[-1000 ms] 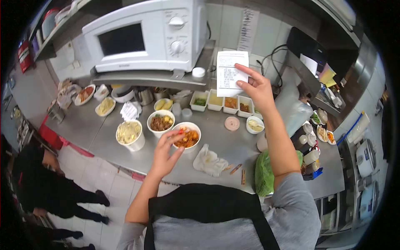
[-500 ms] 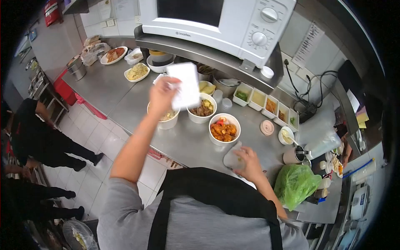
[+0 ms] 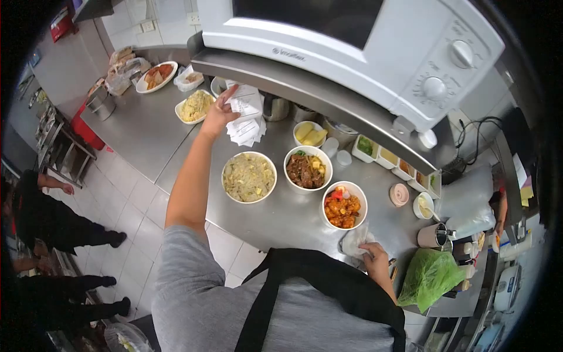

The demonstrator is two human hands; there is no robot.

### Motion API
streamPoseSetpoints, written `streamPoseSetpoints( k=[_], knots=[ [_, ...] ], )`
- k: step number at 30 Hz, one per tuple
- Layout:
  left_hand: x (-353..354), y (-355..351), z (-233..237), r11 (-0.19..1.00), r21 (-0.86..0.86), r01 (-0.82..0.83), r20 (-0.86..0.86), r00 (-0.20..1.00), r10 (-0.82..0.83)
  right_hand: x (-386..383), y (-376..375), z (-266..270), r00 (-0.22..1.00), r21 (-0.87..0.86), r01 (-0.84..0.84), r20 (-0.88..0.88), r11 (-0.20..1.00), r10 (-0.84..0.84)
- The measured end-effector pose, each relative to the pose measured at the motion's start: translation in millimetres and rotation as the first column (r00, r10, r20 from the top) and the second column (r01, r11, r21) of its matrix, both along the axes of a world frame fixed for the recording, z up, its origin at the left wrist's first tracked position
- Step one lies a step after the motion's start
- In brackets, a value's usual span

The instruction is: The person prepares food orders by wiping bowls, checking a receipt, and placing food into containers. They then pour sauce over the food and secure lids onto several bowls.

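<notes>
Printed paper slips lie in a loose fan at the back of the steel counter, under the shelf. My left hand reaches over their left edge, fingers apart and touching them. At the counter's near edge, my right hand has its fingers closed on a crumpled whitish cloth. Between my hands stand three white bowls: fried rice, dark meat with egg and orange-red glazed pieces. The cloth is just below the glazed-food bowl.
A microwave sits on the shelf above the counter. Sauce and garnish tubs line the back right. A green plastic bag lies at right. Plates of food stand at back left. Two people are on the left floor.
My left hand has carried a white item back and left to the slips, uncovering the fried rice. My right hand has closed on the cloth. The view has shifted.
</notes>
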State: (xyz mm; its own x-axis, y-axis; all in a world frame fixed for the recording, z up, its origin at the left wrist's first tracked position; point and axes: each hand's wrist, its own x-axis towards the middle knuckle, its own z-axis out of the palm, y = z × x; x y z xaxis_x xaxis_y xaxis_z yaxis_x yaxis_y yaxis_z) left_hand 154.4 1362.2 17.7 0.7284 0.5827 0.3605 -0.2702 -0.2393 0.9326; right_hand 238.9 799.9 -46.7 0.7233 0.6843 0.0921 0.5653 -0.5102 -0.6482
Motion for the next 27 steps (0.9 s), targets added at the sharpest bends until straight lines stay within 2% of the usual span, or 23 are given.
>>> streamPoseSetpoints(
  k=[3, 4, 7, 8, 11, 14, 17, 23, 26, 27],
  knots=[
    [-9.0, -1.4, -4.4, 0.996, -0.038, 0.076, -0.033, 0.996, -0.077, -1.1, 6.3, 2.0, 0.999, -0.042, 0.023, -0.040, 0.999, -0.025],
    [-11.0, -6.8, -2.5, 0.997, -0.052, 0.060, 0.014, 0.998, -0.059, -0.8, 8.9, 3.9, 0.998, -0.052, 0.022, -0.051, 0.998, -0.025],
    [-14.6, 9.3, -10.0, 0.957, -0.255, 0.135, -0.017, 0.989, -0.145, 0.5, 12.2, 3.3, 0.996, -0.055, 0.031, -0.076, 0.998, -0.036],
    [-12.9, 9.6, -13.7, 0.952, -0.269, 0.144, 0.042, 0.990, -0.138, 1.1, 12.3, 2.2, 0.996, -0.049, 0.039, -0.083, 0.998, -0.043],
    [-13.1, 12.1, -15.8, 0.956, -0.267, 0.119, 0.003, 0.992, -0.122, 2.9, 11.0, -1.2, 0.990, -0.050, 0.059, -0.128, 0.997, -0.065],
    [-9.3, 13.3, -22.1, 0.929, -0.330, 0.169, 0.084, 0.985, -0.149, 0.5, 13.6, 3.8, 0.986, -0.044, 0.068, -0.148, 0.997, -0.074],
    [-9.5, 11.4, -20.8, 0.926, -0.333, 0.180, 0.082, 0.983, -0.161, -0.4, 14.4, 4.9, 0.982, -0.054, 0.088, -0.163, 0.995, -0.096],
    [-9.5, 14.7, -23.8, 0.918, -0.346, 0.193, 0.107, 0.980, -0.165, 2.6, 10.3, -1.9, 0.989, -0.054, 0.075, -0.123, 0.996, -0.081],
    [-8.9, 21.8, -26.9, 0.937, -0.323, 0.133, 0.090, 0.990, -0.110, 2.2, 10.3, -1.8, 0.987, -0.068, 0.081, -0.132, 0.994, -0.089],
    [-8.5, 24.8, -24.7, 0.956, -0.288, 0.054, 0.055, 0.998, -0.040, 1.2, 10.9, -0.6, 0.987, -0.070, 0.084, -0.133, 0.994, -0.092]
  ],
)
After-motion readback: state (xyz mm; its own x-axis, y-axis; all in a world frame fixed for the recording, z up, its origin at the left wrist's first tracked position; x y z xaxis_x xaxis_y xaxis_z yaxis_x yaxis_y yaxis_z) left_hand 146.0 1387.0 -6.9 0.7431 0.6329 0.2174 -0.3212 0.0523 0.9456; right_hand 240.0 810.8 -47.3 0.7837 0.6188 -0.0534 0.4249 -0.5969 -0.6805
